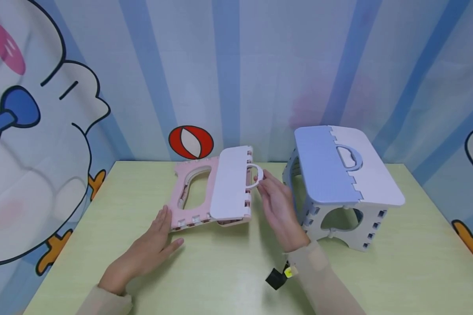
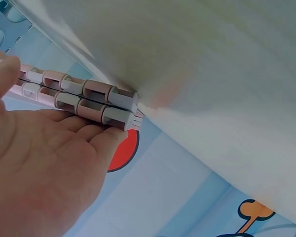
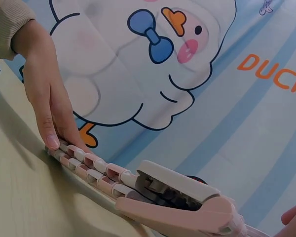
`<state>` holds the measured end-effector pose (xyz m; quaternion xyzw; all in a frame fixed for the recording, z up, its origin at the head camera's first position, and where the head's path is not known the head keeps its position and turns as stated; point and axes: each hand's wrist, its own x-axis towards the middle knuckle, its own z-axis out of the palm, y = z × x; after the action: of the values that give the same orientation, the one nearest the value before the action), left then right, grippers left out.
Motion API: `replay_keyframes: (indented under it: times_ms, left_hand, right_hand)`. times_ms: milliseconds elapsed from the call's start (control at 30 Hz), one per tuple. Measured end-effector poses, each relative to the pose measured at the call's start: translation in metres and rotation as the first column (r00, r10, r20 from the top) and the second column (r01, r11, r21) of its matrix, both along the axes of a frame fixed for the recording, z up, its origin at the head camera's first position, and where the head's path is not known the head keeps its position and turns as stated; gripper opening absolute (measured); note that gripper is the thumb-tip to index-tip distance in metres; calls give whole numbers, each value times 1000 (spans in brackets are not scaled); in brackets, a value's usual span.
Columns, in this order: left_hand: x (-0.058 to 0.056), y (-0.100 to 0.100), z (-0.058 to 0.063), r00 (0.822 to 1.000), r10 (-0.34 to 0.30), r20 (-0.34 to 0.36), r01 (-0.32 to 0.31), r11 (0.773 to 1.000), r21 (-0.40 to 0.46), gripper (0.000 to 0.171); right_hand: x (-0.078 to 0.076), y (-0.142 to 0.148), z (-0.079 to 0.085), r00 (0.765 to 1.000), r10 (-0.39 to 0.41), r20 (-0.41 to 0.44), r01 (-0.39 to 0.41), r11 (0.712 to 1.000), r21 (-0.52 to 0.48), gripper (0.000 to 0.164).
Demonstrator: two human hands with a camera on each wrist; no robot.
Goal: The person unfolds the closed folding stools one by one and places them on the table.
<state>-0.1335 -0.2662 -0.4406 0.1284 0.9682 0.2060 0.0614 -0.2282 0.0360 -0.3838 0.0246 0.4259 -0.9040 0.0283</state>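
Observation:
A pink-and-white folding step stool (image 1: 230, 183), mostly flat, lies on the table. Its white panel is on the right, and a pink leg frame with an oval opening extends left. My right hand (image 1: 277, 203) grips the white carry handle (image 1: 255, 176) at the stool's right edge. At the pink frame's left end, my left hand (image 1: 151, 245) rests its extended fingers against the edge, thumb held apart. The left wrist view shows the paired hinge knuckles (image 2: 79, 94) over those fingers. Partly folded panels (image 3: 180, 197) stand slightly apart in the right wrist view.
A blue-and-white folding stool (image 1: 339, 170) stands unfolded to the right, close beside my right forearm. A black device with a yellow tag (image 1: 277, 278) hangs by my right wrist. Behind the pale green table (image 1: 209, 271) is a striped cartoon backdrop (image 1: 268, 78).

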Motion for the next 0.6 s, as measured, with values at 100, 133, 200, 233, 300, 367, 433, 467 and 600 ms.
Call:
replay_keyframes:
  times_ms: [100, 133, 200, 233, 300, 367, 433, 467, 600]
  left_hand:
    - [0, -1, 1, 1000, -1, 4, 1, 1000, 26, 87]
    - [0, -1, 1, 1000, -2, 8, 1, 999, 34, 87]
    - [0, -2, 2, 1000, -3, 13, 2, 999, 47, 87]
    - [0, -2, 2, 1000, -2, 16, 1, 999, 54, 88]
    - [0, -3, 2, 1000, -2, 20, 1, 998, 67, 88]
    - [0, -3, 3, 1000, -2, 23, 0, 997, 80, 88]
    - [-1, -4, 3, 1000, 0, 31, -3, 995, 99, 88]
    - [-1, -5, 3, 999, 0, 37, -4, 994, 109, 88]
    - [-2, -7, 4, 998, 8, 66, -18, 989, 145, 89]
  right_hand:
    - [1, -3, 6, 1000, -6, -27, 6, 1000, 8, 55]
    - [2, -4, 8, 999, -8, -36, 8, 1000, 12, 55]
    - [2, -6, 12, 999, -10, -53, 11, 1000, 14, 55]
    - [2, -7, 14, 998, -8, -62, 8, 1000, 13, 55]
    - [3, -10, 18, 997, -6, -75, 7, 1000, 12, 56]
    - [4, -12, 23, 996, -1, -87, 3, 1000, 16, 55]
    - [4, -15, 28, 996, -2, -91, 3, 1000, 15, 56]
    - [4, -17, 30, 996, 0, -91, 2, 1000, 20, 55]
    - [4, -23, 39, 994, 8, -106, -3, 999, 40, 55]
